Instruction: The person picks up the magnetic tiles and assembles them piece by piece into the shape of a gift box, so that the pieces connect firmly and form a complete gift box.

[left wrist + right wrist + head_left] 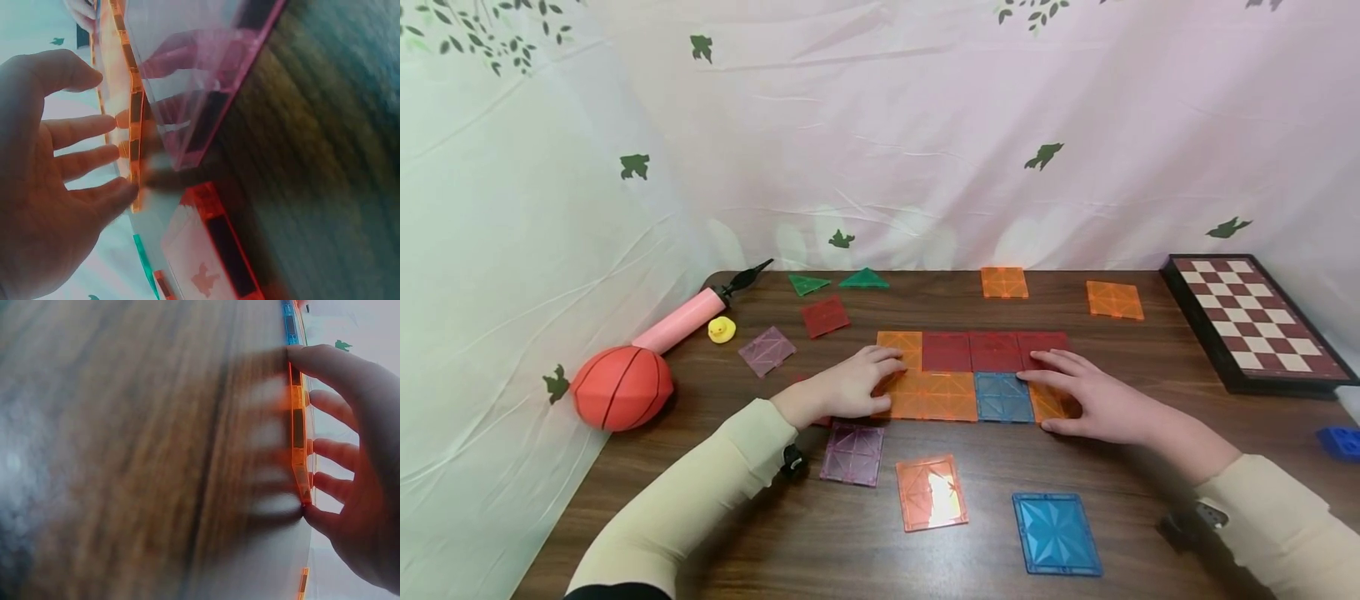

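Note:
A two-row block of flat, see-through magnetic tiles lies on the table. Its back row has an orange tile (902, 343) at the left and red tiles (992, 352) beyond it; the front row has orange tiles (949, 396), a blue tile (1003, 397) and another orange tile (299, 419) at the right end. My left hand (848, 385) rests fingertips on the orange left end, fingers slightly bent and spread, as the left wrist view shows. The right hand (1101, 400) touches the right end with spread fingertips, its thumb at the front edge.
Loose tiles lie around: purple (852, 454), pale orange (932, 493) and blue (1057, 533) in front, others behind. At left are a rubber duck (722, 330), a pink pump (681, 321) and a red ball (622, 388). A checkerboard (1255, 312) lies at right.

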Demonstrator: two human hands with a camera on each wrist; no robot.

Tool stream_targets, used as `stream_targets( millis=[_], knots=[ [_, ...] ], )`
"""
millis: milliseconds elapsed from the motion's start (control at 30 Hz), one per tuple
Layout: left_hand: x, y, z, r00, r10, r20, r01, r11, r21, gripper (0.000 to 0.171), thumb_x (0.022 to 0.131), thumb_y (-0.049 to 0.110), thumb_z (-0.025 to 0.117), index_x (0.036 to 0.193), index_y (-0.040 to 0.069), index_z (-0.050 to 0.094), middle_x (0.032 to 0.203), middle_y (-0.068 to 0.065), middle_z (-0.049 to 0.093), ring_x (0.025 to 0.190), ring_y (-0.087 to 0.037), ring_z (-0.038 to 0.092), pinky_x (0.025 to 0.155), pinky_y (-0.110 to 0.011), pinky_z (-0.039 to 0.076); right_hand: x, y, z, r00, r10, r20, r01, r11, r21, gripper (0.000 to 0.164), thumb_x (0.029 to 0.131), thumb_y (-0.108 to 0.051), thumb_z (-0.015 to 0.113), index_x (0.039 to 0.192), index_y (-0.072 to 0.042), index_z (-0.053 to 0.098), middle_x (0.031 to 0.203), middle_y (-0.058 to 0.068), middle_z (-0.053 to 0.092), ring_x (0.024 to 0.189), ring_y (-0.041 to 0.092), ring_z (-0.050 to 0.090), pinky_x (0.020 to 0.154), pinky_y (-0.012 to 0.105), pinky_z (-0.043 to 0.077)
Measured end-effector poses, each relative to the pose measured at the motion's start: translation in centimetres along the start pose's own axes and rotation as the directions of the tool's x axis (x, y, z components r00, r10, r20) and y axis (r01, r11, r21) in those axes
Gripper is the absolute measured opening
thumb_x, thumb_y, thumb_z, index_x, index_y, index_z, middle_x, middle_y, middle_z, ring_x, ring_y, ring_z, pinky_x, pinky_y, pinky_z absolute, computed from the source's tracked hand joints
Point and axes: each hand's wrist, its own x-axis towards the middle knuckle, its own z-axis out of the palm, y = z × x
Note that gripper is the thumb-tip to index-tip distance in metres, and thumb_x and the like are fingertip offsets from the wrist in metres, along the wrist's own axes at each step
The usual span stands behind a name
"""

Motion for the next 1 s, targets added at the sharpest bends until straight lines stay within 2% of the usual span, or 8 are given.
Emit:
stream_targets(
  millis=[133,267,367,467,600,767,867,1000],
  knots=[
    [0.2,0.2,0.3,1.0,0.008,-0.007,-0.008,0.999,0.045,0.07,0.097,0.038,0.067,0.153,0.003,0.043,0.162,-0.02,0.03,0.15,-0.04,0.023,0.119,-0.048,0.027,0.1,0.0,-0.1,1.0,-0.009,-0.007,0.009,1.0,-0.013,0.071,0.087,-0.047,0.079,0.149,-0.025,0.054,0.158,0.018,0.035,0.142,0.046,0.028,0.102,0.071,0.037],
    [0.4,0.6,0.3,1.0,0.005,0.024,-0.007,0.998,0.059,0.083,0.094,0.047,0.07,0.158,0.006,0.036,0.164,-0.02,0.024,0.152,-0.041,0.017,0.119,-0.049,0.025,0.4,-0.1,-0.4,1.0,-0.015,-0.017,0.014,0.999,-0.035,0.07,0.087,-0.054,0.077,0.147,-0.026,0.056,0.156,0.017,0.04,0.139,0.045,0.033,0.104,0.072,0.034],
    [0.5,0.8,0.2,0.999,-0.012,0.05,0.008,0.997,0.072,0.085,0.093,0.05,0.071,0.159,0.008,0.036,0.165,-0.019,0.024,0.152,-0.041,0.017,0.12,-0.047,0.025,0.8,-0.1,-0.9,1.0,-0.025,-0.017,0.024,0.999,-0.045,0.068,0.088,-0.056,0.075,0.144,-0.023,0.059,0.151,0.017,0.046,0.134,0.043,0.038,0.101,0.068,0.04],
    [0.6,1.0,0.0,0.998,-0.015,0.06,0.01,0.996,0.093,0.085,0.093,0.05,0.071,0.158,0.008,0.037,0.164,-0.02,0.025,0.151,-0.04,0.019,0.12,-0.046,0.024,1.7,0.1,-1.8,0.999,-0.033,-0.015,0.032,0.998,-0.058,0.063,0.09,-0.052,0.075,0.141,-0.017,0.062,0.143,0.016,0.053,0.127,0.039,0.046,0.098,0.061,0.047],
    [0.8,0.9,0.0,0.998,-0.01,0.058,0.003,0.993,0.116,0.085,0.092,0.051,0.071,0.158,0.008,0.038,0.163,-0.02,0.028,0.151,-0.04,0.021,0.12,-0.045,0.025,3.5,0.5,-2.9,1.0,-0.004,-0.028,0.003,0.998,-0.058,0.052,0.094,-0.039,0.075,0.136,-0.011,0.065,0.135,0.015,0.059,0.123,0.037,0.052,0.099,0.058,0.048],
    [0.9,0.7,0.1,0.997,-0.017,0.069,0.008,0.993,0.117,0.085,0.092,0.051,0.071,0.158,0.009,0.038,0.164,-0.019,0.027,0.151,-0.04,0.021,0.12,-0.045,0.026,6.6,1.7,-3.8,0.995,0.053,-0.086,-0.057,0.997,-0.046,0.04,0.098,-0.024,0.071,0.132,-0.004,0.065,0.136,0.021,0.058,0.128,0.043,0.05,0.105,0.062,0.04],
    [0.9,0.6,0.2,0.997,-0.019,0.07,0.012,0.994,0.105,0.085,0.092,0.05,0.071,0.158,0.01,0.038,0.164,-0.018,0.026,0.151,-0.04,0.02,0.12,-0.045,0.026,8.6,2.8,-4.1,0.99,0.09,-0.113,-0.096,0.994,-0.056,0.04,0.1,-0.017,0.067,0.135,0.001,0.062,0.142,0.027,0.052,0.133,0.047,0.044,0.109,0.063,0.034],
    [0.9,0.7,0.3,0.998,-0.011,0.061,0.006,0.995,0.096,0.084,0.092,0.049,0.072,0.158,0.01,0.039,0.164,-0.018,0.026,0.151,-0.04,0.02,0.119,-0.046,0.026,10.8,4.0,-4.2,0.983,0.154,-0.095,-0.161,0.985,-0.065,0.045,0.102,-0.012,0.062,0.143,0.004,0.053,0.152,0.032,0.04,0.14,0.05,0.034,0.113,0.064,0.028]
  ],
)
